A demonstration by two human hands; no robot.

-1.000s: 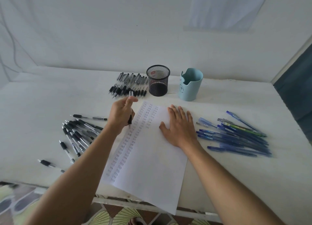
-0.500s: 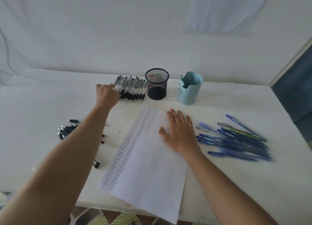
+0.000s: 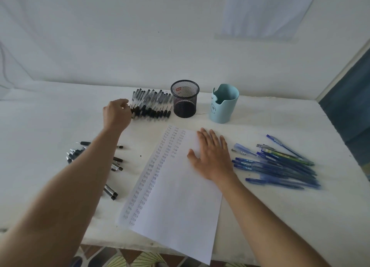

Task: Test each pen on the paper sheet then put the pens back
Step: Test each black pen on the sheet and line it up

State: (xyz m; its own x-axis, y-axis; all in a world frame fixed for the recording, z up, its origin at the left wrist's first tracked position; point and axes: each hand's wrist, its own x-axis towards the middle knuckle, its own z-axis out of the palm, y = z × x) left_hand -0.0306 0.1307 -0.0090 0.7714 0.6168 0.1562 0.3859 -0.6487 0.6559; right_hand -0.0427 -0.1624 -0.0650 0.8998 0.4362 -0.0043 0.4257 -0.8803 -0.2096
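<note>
Black pens lie in a neat row at the back of the bench, just beside a mesh cup. The left grip is at that row's left end, fingers curled in against the outermost pen. I cannot tell from here whether it pinches that pen or only rests against it, as the knuckles hide the contact. The right grip lies flat with fingers spread on the paper sheet, pinning it to the bench.

This looks like the put-back half of one round, with a tested pen being laid alongside the finished ones. The sheet carries three columns of small scribbles, the third much shorter than the others, so I would say testing is well under way but far from over. Loose black pens sit near the bench's left side, partly under the left forearm, and a heap of blue pens waits just right of the sheet.

The next move calls for the left grip to come away empty, swing towards the loose heap, single out one pen and bring it to the foot of the short column.
</note>
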